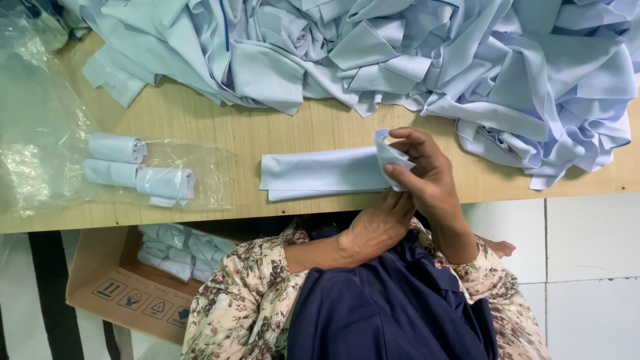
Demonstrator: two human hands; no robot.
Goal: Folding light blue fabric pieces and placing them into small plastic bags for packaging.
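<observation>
We pinch the right end of a folded pale-blue strip [320, 175] on the desk [220, 127] with our right hand [427, 177], roll just begun; our left hand [377, 227] rests below it, its grip unclear. Three finished rolls [137, 170] lie at left, more fill the box [127, 287], and a big cloth heap [400, 53] waits at the far edge.

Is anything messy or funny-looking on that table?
Nothing looks damaged or spilled. The big pile of pale blue cloth is heaped in a jumble along the far edge, while the rolled pieces lie neatly on clear plastic.
</observation>
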